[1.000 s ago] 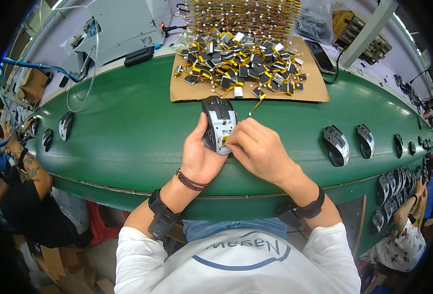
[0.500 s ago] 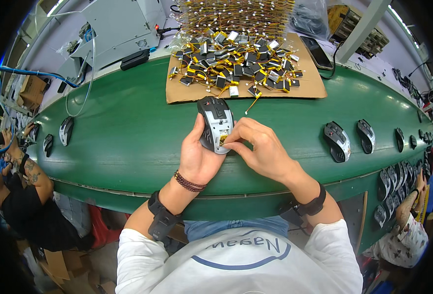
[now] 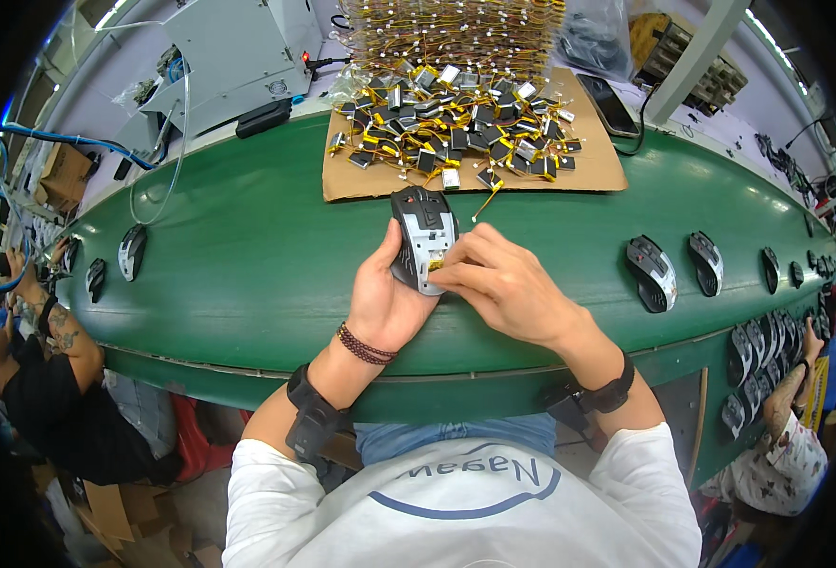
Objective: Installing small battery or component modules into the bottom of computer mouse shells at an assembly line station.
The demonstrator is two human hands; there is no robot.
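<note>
My left hand (image 3: 386, 301) cradles a black and grey computer mouse (image 3: 424, 223) from below, the thumb along its left side. The mouse's rear cover is off, and a small yellow-wrapped part (image 3: 436, 265) shows in the light grey recess. Over that recess my right hand (image 3: 515, 290) has its thumb and forefinger pinched together at the mouse's right edge. What lies between those fingertips is hidden. Just beyond the mouse, a heap of small battery packs (image 3: 456, 137) with thin wires and white plugs covers a cardboard sheet (image 3: 366, 186).
More mice rest on the green belt (image 3: 276, 256): one (image 3: 651, 274) to the right, another (image 3: 132, 253) to the left. A phone (image 3: 610, 104) lies beside the cardboard. Behind stands a grey metal machine (image 3: 238, 62). Other people sit at the far left and far right.
The mouse and both hands have shifted slightly to the right in the picture. My right fingers have curled further over the recess, still pinched.
</note>
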